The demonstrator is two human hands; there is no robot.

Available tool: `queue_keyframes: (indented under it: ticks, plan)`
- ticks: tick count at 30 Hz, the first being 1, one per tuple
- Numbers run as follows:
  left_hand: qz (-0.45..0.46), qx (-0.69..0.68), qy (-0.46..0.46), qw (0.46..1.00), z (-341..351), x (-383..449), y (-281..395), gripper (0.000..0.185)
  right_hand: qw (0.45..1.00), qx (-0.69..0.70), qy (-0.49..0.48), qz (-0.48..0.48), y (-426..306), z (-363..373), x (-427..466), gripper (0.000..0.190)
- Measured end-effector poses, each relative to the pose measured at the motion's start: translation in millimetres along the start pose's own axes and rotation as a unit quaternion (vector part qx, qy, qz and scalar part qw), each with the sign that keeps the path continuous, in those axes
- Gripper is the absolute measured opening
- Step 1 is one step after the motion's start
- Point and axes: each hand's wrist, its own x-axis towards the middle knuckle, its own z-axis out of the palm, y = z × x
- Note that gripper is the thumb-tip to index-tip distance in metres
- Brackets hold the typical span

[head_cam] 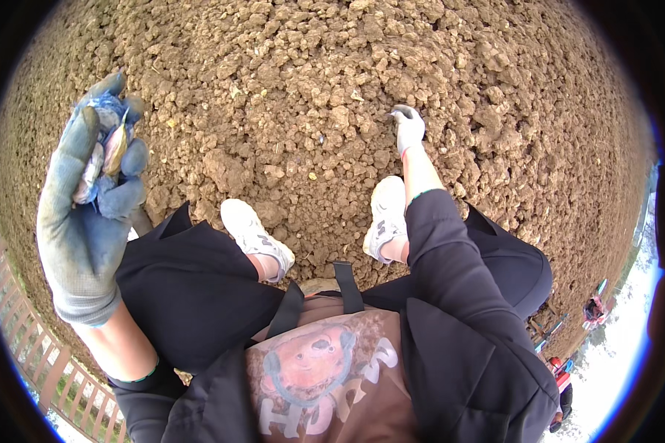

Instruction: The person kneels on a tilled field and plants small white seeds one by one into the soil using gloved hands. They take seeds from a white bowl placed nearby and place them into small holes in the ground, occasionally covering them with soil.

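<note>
Raised at the left, my left hand (88,232) wears a blue-stained work glove. Its fingers curl around several garlic cloves (115,149) with pale and purplish skins. My right hand (411,130), in a pale glove, reaches down to the cloddy brown soil (310,66) beyond my right shoe. Its fingers bend towards the ground; a tiny pale bit shows at the fingertips, too small to name. A small bluish-grey bit (321,138) lies in the soil to the left of that hand.
My white sneakers (246,227) stand apart on the clods. Dry leaf scraps (356,95) dot the soil. A brown railing (55,376) runs along the lower left. At the far right are a person (561,393) and a pinkish-red bundle (594,311), both small.
</note>
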Motion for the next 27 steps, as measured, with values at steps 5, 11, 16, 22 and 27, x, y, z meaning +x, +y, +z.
queue_keyframes:
  ticks: [5, 11, 16, 22, 27]
  plan:
    - [-0.001, -0.004, -0.003, 1.0, -6.3, -4.8, 0.9, 0.054, 0.789, 0.543, -0.01, 0.288, 18.4, -42.3, -13.8, 0.009]
    - [-0.001, -0.001, -0.007, 1.0, -6.8, -6.7, 2.6, 0.053, 0.747, 0.608, 0.038, 0.267, 42.6, -73.2, -5.9, 0.016]
    - [0.002, -0.003, -0.018, 1.0, -10.6, -8.1, 2.7, 0.054, 0.719, 0.645, -0.003, 0.258, 29.1, -79.1, -19.6, 0.023]
    - [-0.003, -0.011, -0.023, 1.0, -12.1, -5.7, 2.7, 0.053, 0.742, 0.654, 0.006, 0.146, -45.4, -97.0, 4.9, 0.018]
    - [0.003, 0.011, -0.016, 1.0, -12.4, -4.0, 1.0, 0.054, 0.986, 0.036, -0.094, 0.133, -89.7, -104.0, 4.3, 0.018]
